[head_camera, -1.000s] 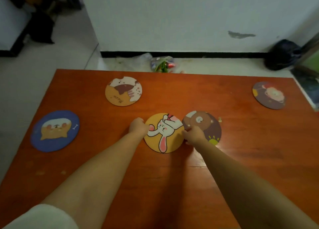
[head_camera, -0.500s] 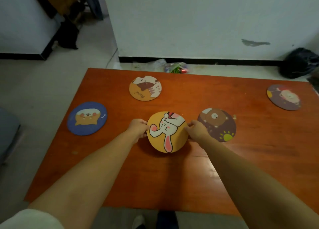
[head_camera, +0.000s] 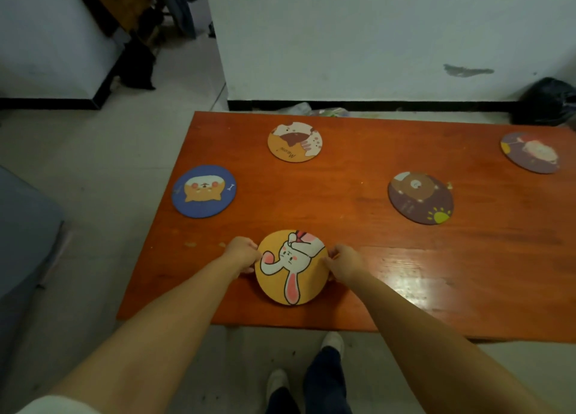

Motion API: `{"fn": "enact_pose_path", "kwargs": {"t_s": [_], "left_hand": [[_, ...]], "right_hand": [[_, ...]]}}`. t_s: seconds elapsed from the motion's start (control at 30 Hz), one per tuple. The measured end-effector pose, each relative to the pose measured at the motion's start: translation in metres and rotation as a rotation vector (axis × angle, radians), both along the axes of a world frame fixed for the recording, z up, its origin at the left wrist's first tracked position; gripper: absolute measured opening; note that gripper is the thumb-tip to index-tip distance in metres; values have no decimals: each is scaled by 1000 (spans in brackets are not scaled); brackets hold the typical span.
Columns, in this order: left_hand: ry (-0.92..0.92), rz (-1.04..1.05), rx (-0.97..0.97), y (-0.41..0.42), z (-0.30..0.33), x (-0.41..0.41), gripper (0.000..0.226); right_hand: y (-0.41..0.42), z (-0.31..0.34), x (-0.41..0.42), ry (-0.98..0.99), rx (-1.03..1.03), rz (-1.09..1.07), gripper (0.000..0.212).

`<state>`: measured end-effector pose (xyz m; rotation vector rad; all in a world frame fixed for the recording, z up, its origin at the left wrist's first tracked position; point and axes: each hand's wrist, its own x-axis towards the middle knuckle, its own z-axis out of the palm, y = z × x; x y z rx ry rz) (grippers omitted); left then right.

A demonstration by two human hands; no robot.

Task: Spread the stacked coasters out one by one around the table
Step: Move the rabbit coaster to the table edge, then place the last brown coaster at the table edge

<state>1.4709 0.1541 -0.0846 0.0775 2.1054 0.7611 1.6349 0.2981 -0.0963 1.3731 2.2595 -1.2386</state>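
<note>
A yellow rabbit coaster (head_camera: 291,268) is near the front edge of the orange table (head_camera: 358,242). My left hand (head_camera: 243,254) grips its left rim and my right hand (head_camera: 344,262) grips its right rim. Whether the coaster rests flat or is slightly lifted is unclear. Other coasters lie apart on the table: a blue dog coaster (head_camera: 204,191) at the left edge, an orange cat coaster (head_camera: 295,142) at the back, a brown bear coaster (head_camera: 420,197) to the right, and a purple coaster (head_camera: 530,152) at the far right.
The table's left edge and front edge are close to the rabbit coaster. My feet (head_camera: 332,345) stand on the floor below the front edge. A black bag (head_camera: 548,104) sits by the wall at the right. A grey seat (head_camera: 21,236) is at the left.
Both hands have carried the rabbit coaster from beside the bear coaster toward the front edge of the table. My view has pulled back, showing the floor and my feet.
</note>
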Motion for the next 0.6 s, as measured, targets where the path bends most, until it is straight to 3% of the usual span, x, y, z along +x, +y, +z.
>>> {"fn": "enact_pose_path", "kwargs": {"t_s": [0.13,0.2,0.27,0.37,0.5,0.6], "left_hand": [[186,-190,-126,-1,-8,1,27],[220,-282,-185,2,-6,4,18],[226,-327,-241,7,-6,1,55],[270,-375,-294,22,4,-7,71],[293,-426,-211,58,14,-7,49],[300,-461,-89,100,24,2,17]], "right_hand": [[-9,-9,0,-45,71,38,31],[-10,-12,0,-99,117,89,34],[-4,-11,1,-119,154,118,33],[15,-3,4,-112,193,90,27],[57,12,18,-110,207,-3,30],[102,24,35,-101,235,-73,30]]}}
